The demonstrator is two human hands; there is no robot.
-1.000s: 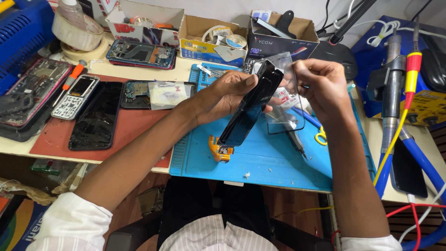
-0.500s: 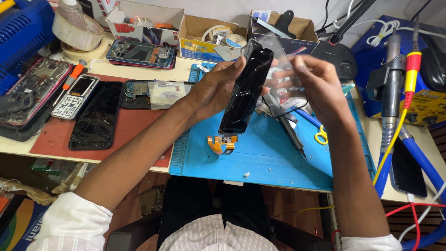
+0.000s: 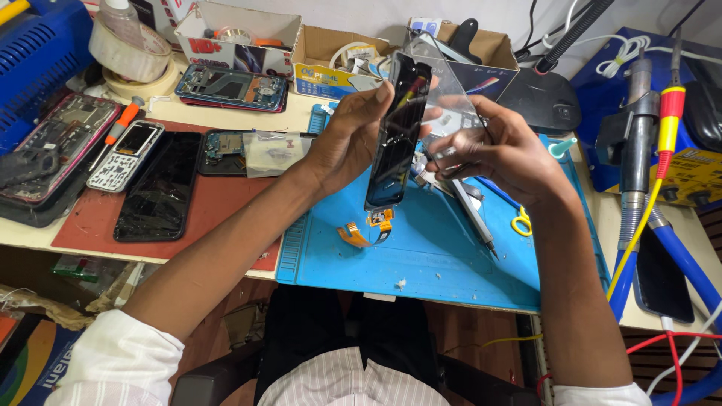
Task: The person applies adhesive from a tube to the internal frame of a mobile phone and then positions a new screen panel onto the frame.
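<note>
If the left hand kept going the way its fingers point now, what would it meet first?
Likely the black phone screen that the left hand already grips. Beyond it, probably the clear film held by the right hand, though depth is unclear.

blue machine (image 3: 34,45) cut off at left edge, phone screen (image 3: 397,131) partly hidden by hands

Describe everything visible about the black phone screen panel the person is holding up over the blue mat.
The black screen panel is a long, thin, glossy slab held nearly upright above the blue mat, tilted slightly. An orange flex ribbon hangs from its lower end, curling toward the mat. The left hand grips its left edge, fingers near the top. The right hand holds a clear plastic film against its right side. Its surface reflects light; no cracks are visible.
</note>
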